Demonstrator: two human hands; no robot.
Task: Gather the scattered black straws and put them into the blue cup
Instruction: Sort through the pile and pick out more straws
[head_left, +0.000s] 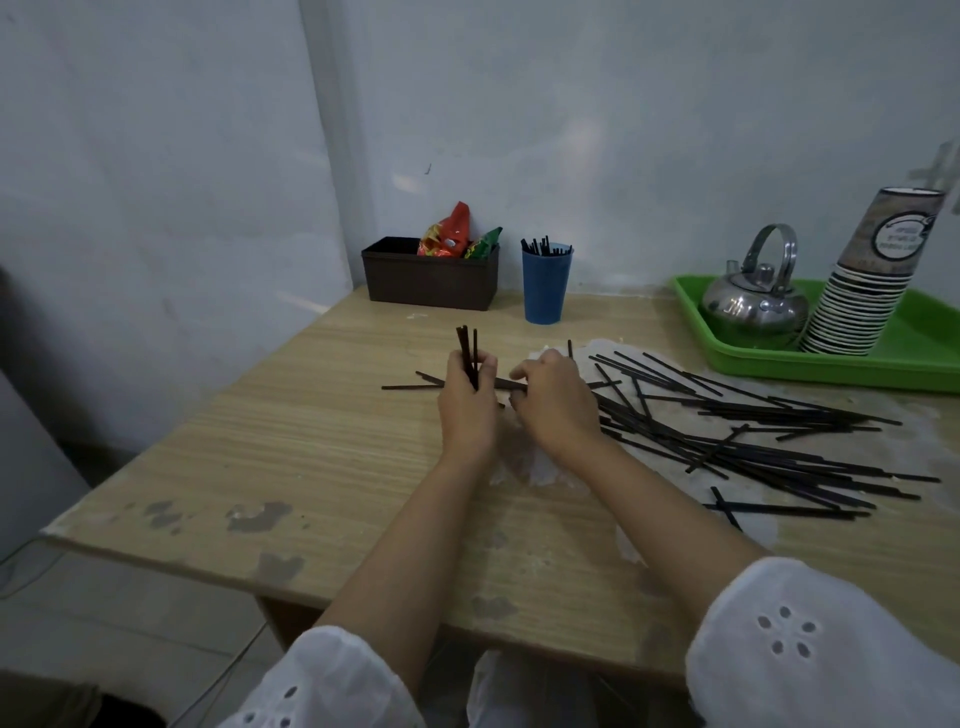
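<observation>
The left hand (466, 402) is held above the table (291, 447), with its fingers clamped round a small bundle of straws (467, 349). The bundle is held nearly upright, and its upper ends project above the fist.

The right hand (555, 402) is placed just beside the left hand. Its fingers are curled downward, and a single straw (503, 385) lying flat on the table is pinched between fingertip and thumb. The exact contact is partly hidden by the hand.

A large pile of loose straws (753, 436) is spread over the table to the right of the right hand, with many straws crossed over one another.

The blue cup (546, 286) is stood upright near the far edge of the table, well apart from both hands. Several straws are already seen in it.

A brown box (431, 280) containing snack packets (449, 234) is placed to the left of the cup. A green tray (893, 366) at the right carries a metal kettle (753, 306) and a stack of paper cups (862, 296).
</observation>
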